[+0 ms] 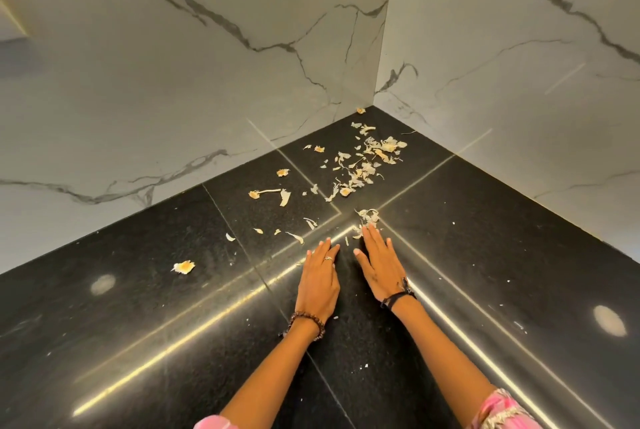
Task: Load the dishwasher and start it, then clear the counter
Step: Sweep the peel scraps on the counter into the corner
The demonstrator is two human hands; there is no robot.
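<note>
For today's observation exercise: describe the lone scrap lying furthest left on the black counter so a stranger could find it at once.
Start at the black counter below the marble walls and find the left hand lying flat. Look left of it, past the counter seam, to the pale orange-white peel scrap. It lies alone, apart from the scattered peelings heaped toward the corner.

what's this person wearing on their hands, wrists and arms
The left hand has a ring on one finger and a brown beaded bracelet at the wrist. The right hand has a dark cord band at its wrist. Pink patterned sleeves show at the bottom edge.
</note>
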